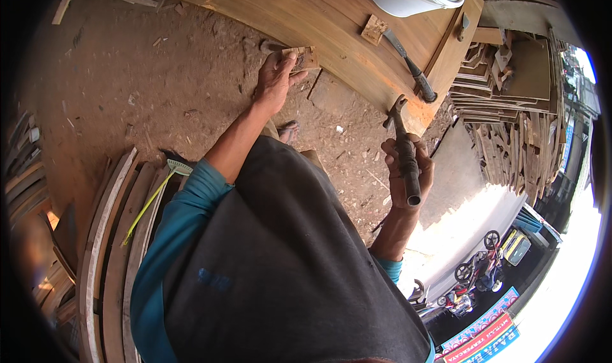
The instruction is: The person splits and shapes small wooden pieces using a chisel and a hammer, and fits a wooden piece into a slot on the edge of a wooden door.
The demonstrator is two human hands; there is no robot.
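Observation:
My left hand (275, 82) is closed on a small wood block (308, 59), thumb laid over it, at the near edge of a large brown wooden panel (287, 12). The fingers under the block are partly hidden. In my right hand (408, 171) is a claw hammer (406, 147), its dark handle end toward me and its head by the panel's right corner. On the panel lies a dark-handled chisel (411, 66), its blade tip near a second wood block (374, 29).
A white bucket (408, 0) stands on the panel's far side, near a small metal piece (463, 28). Stacked boards (510, 146) rise at right; curved planks (105, 254) and a green fly swatter (153, 197) are at left. Motorbikes (472, 274) are parked at lower right.

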